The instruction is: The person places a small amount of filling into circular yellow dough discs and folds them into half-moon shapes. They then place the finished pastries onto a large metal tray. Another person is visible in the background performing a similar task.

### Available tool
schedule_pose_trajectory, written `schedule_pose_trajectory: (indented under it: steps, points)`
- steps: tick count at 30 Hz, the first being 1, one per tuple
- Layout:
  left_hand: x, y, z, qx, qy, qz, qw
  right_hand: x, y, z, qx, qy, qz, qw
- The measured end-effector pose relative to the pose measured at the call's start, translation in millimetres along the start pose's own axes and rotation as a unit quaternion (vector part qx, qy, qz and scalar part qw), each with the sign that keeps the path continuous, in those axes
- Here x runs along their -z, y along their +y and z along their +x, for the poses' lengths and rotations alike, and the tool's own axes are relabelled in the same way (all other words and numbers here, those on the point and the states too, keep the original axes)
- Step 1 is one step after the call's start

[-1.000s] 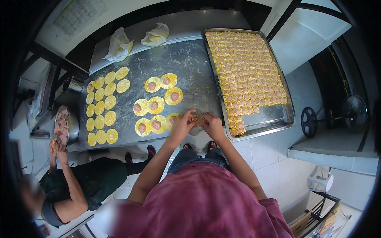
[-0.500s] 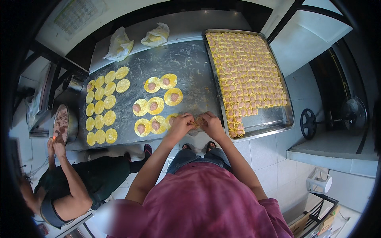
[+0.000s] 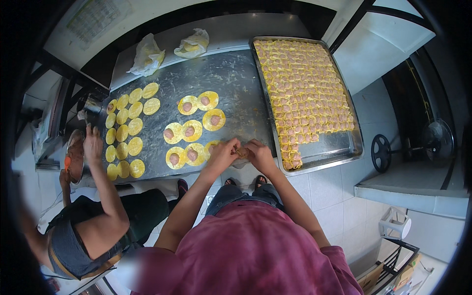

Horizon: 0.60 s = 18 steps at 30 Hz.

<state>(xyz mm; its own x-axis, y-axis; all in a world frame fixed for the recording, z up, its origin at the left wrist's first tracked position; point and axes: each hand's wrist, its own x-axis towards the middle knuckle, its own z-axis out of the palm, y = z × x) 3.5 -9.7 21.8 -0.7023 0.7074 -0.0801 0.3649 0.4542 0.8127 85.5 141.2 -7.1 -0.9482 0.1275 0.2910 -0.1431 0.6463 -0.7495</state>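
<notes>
Over the near edge of the dark work table (image 3: 236, 98), my two hands meet around a small filled dumpling (image 3: 242, 153). My left hand (image 3: 224, 153) pinches it from one side, my right hand (image 3: 259, 155) from the other. Fingers cover much of its shape. Just left of my left hand lie round yellow dumpling wrappers (image 3: 203, 132), several with a pink lump of filling (image 3: 192, 155) on top; one is partly hidden by that hand. Right of my right hand, a large metal tray (image 3: 339, 147) holds tight rows of open-topped yellow dumplings (image 3: 305, 83).
Bare yellow wrappers (image 3: 123, 132) lie in columns at the table's left. A co-worker's hand (image 3: 92, 143) holds a utensil above a bowl of pink filling (image 3: 75, 152). Two plastic bags (image 3: 147, 55) sit on the back ledge. A wheeled metal stand (image 3: 381, 151) is at right.
The co-worker's hand has risen from the filling bowl toward the table's left edge. My hands stay in nearly the same place, with the fingers slightly shifted around the dumpling.
</notes>
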Motion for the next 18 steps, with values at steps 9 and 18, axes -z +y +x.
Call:
schedule_pose_trajectory:
  steps: [9, 18]
  points:
    - [-16.0, -6.7, -1.1, -0.082, 0.025, 0.11, 0.99, -2.6, -5.2, -7.9, -0.062, 0.008, -0.032, 0.998]
    - [-22.3, -7.6, -9.0, -0.024, 0.008, 0.038, 0.999, 4.5, -9.9, -7.5, -0.039, 0.006, 0.002, 0.999]
